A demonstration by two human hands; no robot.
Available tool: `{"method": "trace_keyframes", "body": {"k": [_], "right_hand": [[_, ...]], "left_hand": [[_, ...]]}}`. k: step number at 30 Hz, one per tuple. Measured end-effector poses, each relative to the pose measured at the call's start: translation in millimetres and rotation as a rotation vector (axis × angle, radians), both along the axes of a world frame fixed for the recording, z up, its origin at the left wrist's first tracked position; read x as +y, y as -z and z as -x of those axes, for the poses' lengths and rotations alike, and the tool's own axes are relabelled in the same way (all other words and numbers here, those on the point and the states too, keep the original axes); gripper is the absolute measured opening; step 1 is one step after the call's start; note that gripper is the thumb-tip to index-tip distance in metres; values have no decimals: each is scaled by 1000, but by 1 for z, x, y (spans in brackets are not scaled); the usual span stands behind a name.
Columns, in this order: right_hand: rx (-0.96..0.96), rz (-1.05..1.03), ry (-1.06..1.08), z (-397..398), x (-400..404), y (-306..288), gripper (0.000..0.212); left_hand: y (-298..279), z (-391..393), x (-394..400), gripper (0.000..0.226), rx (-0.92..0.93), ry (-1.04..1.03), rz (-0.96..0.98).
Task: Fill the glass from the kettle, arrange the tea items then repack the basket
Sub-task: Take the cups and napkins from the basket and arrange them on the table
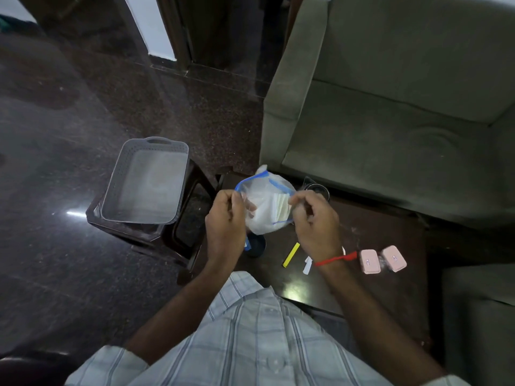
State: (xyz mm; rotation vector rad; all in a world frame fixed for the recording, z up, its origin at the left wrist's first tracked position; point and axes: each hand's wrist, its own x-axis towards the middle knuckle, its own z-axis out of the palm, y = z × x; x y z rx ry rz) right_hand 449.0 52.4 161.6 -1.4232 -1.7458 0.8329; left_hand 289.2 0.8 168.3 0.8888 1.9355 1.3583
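Nearest the camera: checked shirt (259, 338) at bottom of frame, both forearms reaching forward. Right wrist has a red thread (335, 259) tied around it.

Left hand (224, 222) and right hand (316, 221) hold a clear zip bag (266, 201) with a blue seal strip up between them, above the dark table (390, 246). Left fingers curled, pinching the bag's left rim edge. Right fingers curled together, pinching the right rim edge. Bag mouth looks pulled apart; flat pale packets visible inside, exact contents unclear.

On the table under and around the hands: a yellow sachet stick (291, 254) and a white sachet (307, 265) lying flat, close together, just left of the right wrist. Two pink lidded boxes (383, 259) side by side, touching or nearly so, right of the wrist. A dark round object (256, 246) sits below the bag, mostly hidden by the left hand; cannot tell what it is.

Behind the right hand: the glass (317, 189), partly hidden, near the table's far edge; fill level not readable.

Left of the table: grey perforated basket (145, 182) on a dark stool (189, 227), nothing seen inside it.

Farther: grey-green sofa (390, 107) right, dark polished floor (69, 107) left, doorway beyond.
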Motion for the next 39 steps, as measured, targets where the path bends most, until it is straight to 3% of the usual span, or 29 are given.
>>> {"method": "trace_keyframes", "body": {"k": [4, 8, 12, 15, 17, 19, 22, 23, 25, 27, 28, 34, 39], "right_hand": [[-177, 153, 61, 6, 0, -6, 32], [-154, 313, 81, 8, -2, -11, 56], [-103, 445, 104, 8, -2, -10, 50], [103, 541, 169, 7, 0, -1, 42], [314, 587, 214, 7, -1, 1, 26], [463, 588, 222, 6, -2, 2, 25], [598, 551, 196, 3, -2, 4, 25], [605, 540, 189, 2, -3, 4, 25], [576, 534, 170, 0, -4, 5, 27], [523, 549, 119, 2, -6, 7, 25], [500, 558, 90, 3, -8, 8, 25], [563, 603, 112, 5, -12, 11, 18], [883, 718, 362, -16, -4, 16, 21]], "left_hand": [[-3, -5, -2, 20, 69, 43, -81], [-6, -10, -4, 11, 85, 85, -130], [-6, -15, -6, 14, 83, 119, -142], [-5, -19, -9, 16, 64, 156, -154], [-3, -22, -12, 21, 3, 237, -178], [1, -24, -17, 29, -92, 308, -208], [14, -17, -18, 37, -54, 55, -135], [21, -11, -15, 46, -94, -87, -15], [28, 3, -6, 70, -515, -231, 274], [41, 13, -2, 80, -1073, -155, 394], [45, 14, -2, 79, -1191, -102, 368], [55, 9, 17, 63, -1166, -203, 119], [83, 36, 22, 57, -1172, -393, 148]]}}
